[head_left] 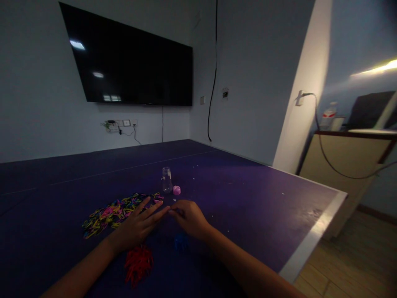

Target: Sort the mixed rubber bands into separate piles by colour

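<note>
My left hand [140, 222] lies over the near right side of a pile of small multicoloured bands [107, 213], which look like rubber bands. Its fingers are stretched out and spread, and one fingertip meets the fingertips of my right hand [190, 217]. The right hand is closed in a pinch; whatever sits in it is too small to make out. Just below my left hand lies a bunch of red bands [138, 265]. A small dark blue bunch [180, 242] rests beneath my right hand. Beyond the hands stand a clear bottle [166, 181] without a lid and a pink cap [176, 190].
The purple tabletop [248, 207] has a pale edge strip [313, 238] on the right. Small white scraps dot its surface. A television [133, 58] hangs on the wall behind, and a black cable [212, 91] dangles near the corner. A cabinet [347, 161] stands at right.
</note>
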